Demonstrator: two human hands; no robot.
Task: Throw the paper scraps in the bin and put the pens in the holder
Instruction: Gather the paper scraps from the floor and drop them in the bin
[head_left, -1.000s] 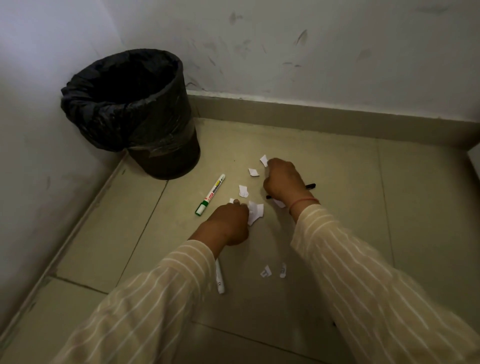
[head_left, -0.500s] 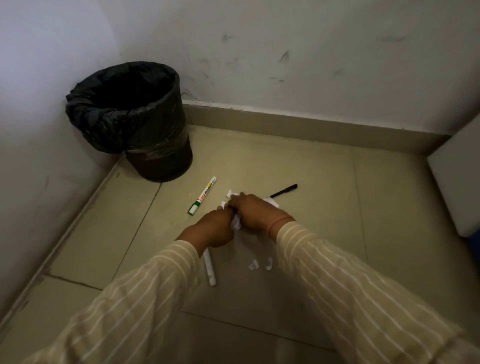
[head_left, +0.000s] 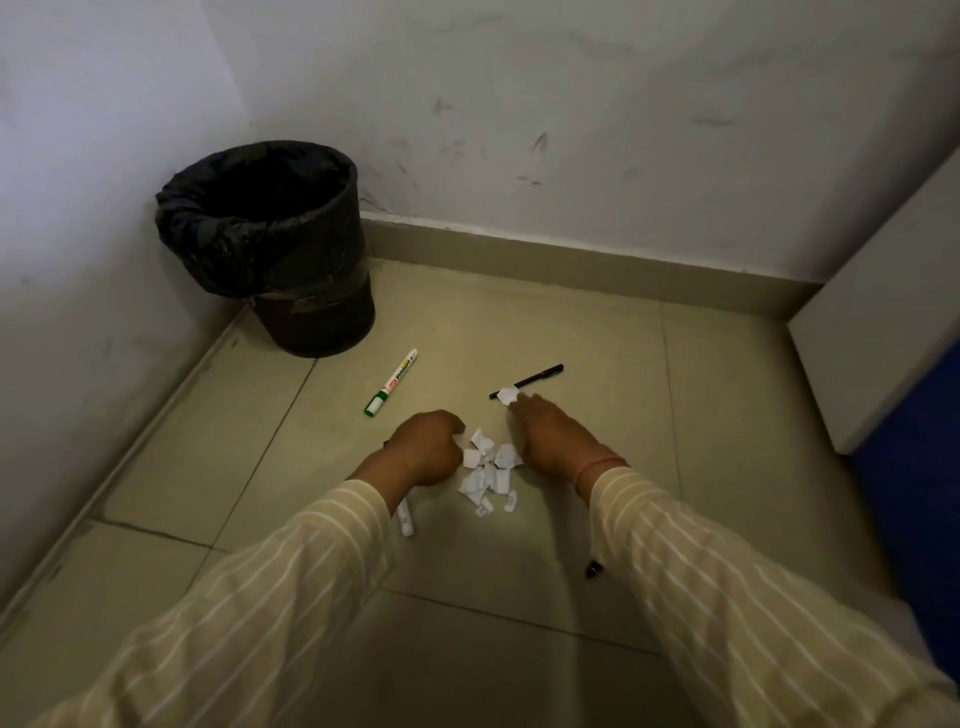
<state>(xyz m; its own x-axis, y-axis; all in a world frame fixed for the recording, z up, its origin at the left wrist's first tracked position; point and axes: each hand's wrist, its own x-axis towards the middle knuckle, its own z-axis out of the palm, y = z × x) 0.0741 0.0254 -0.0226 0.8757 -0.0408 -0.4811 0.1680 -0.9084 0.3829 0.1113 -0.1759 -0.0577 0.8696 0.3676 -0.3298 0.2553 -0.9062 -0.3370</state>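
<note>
Gathering stage of the clean-up, head view: small torn white paper scraps (head_left: 485, 475) lie heaped on the beige tiled floor (head_left: 597, 332) between the two hands, with one more white scrap (head_left: 506, 396) apart from the heap, resting against the near end of a slim black pen (head_left: 527, 382). None of the scraps can be seen to have reached the round bin with a black plastic liner (head_left: 270, 244), which stands in the corner well apart from the heap; its inside is too dark to read. A white whiteboard marker with a green cap (head_left: 390, 382) lies between bin and heap, a white pen-like object (head_left: 405, 519) is partly hidden under the left sleeve, and a dark pen tip (head_left: 592, 569) shows beside the right sleeve. No pen holder is in view, so both halves of the task appear to remain. Left hand (head_left: 428, 447): grip curled nearly closed at the heap's left edge, fingertips touching or pinching a scrap; whether it has truly taken hold cannot be told. Right hand (head_left: 553, 436): fingers extended and loosely together, tips reaching to the separate scrap by the black pen, touching or just beside it, with nothing clearly held
</note>
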